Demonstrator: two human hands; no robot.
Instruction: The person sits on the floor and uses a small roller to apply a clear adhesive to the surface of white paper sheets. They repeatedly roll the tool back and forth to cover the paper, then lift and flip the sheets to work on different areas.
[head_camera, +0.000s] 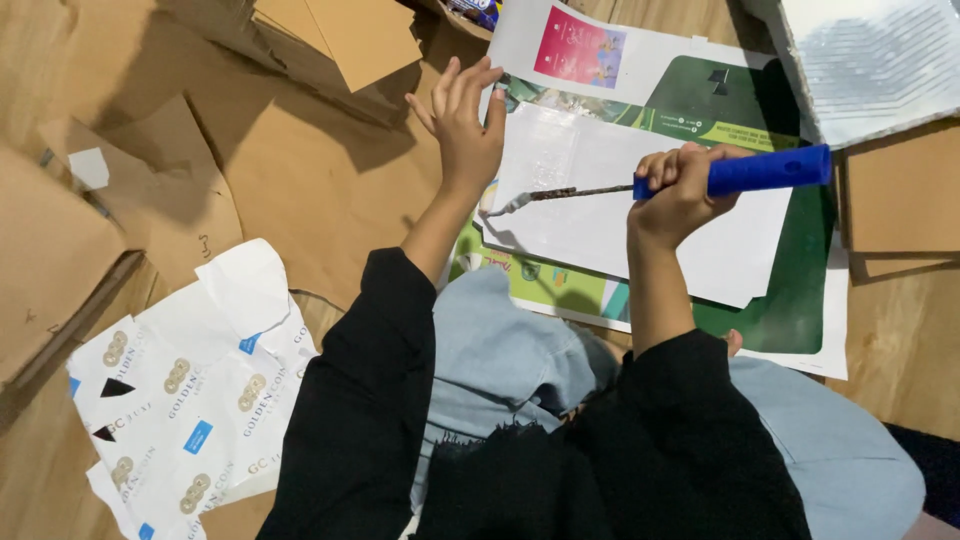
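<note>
My right hand is closed around the blue handle of a long tool. Its thin metal shaft runs left, and the tip rests on a white sheet of card. My left hand lies flat with fingers spread on the left edge of that white sheet, next to brown cardboard. The white sheet lies on a stack of green and white printed cards. Both arms wear black sleeves, and my knees in light blue trousers sit below the stack.
Flattened brown cardboard pieces cover the floor at the left and top. A crumpled white printed carton sheet lies at the lower left. A white card with a pink panel and a silvery sheet are at the top right.
</note>
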